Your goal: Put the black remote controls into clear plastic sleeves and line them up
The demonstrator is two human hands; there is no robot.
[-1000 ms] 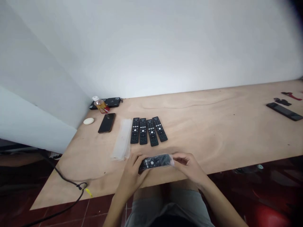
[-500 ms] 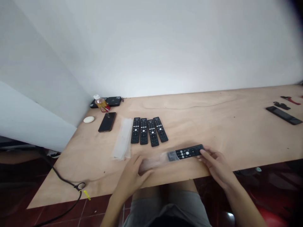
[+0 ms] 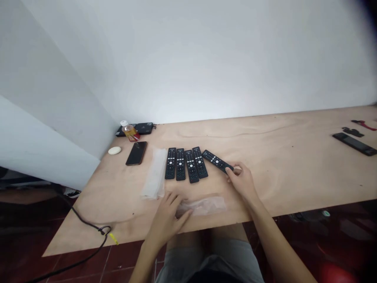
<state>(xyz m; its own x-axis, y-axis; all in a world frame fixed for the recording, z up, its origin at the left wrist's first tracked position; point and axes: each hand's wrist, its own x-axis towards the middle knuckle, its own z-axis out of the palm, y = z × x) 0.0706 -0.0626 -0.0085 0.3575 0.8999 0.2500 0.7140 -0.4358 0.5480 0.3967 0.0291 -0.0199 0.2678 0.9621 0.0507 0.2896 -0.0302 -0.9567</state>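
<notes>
Plywood table [image 3: 279, 184], lower middle of frame: right hand [image 3: 241, 181] pinches narrowly on a remote [image 3: 215, 161] almost touching 4 lined-up remotes [image 3: 188, 165], which a slip could knock askew; left hand [image 3: 167, 220] spread wide beside a plastic sleeve [image 3: 203, 206].

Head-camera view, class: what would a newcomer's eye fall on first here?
The row of four black button-covered remote controls stands out first, lying side by side at the middle of the pale plywood table. Just right of the row, the right hand pinches a fifth black remote control at its end, angled toward the row. Nearer the table's front edge, the left hand rests on a crumpled clear plastic sleeve.
</notes>
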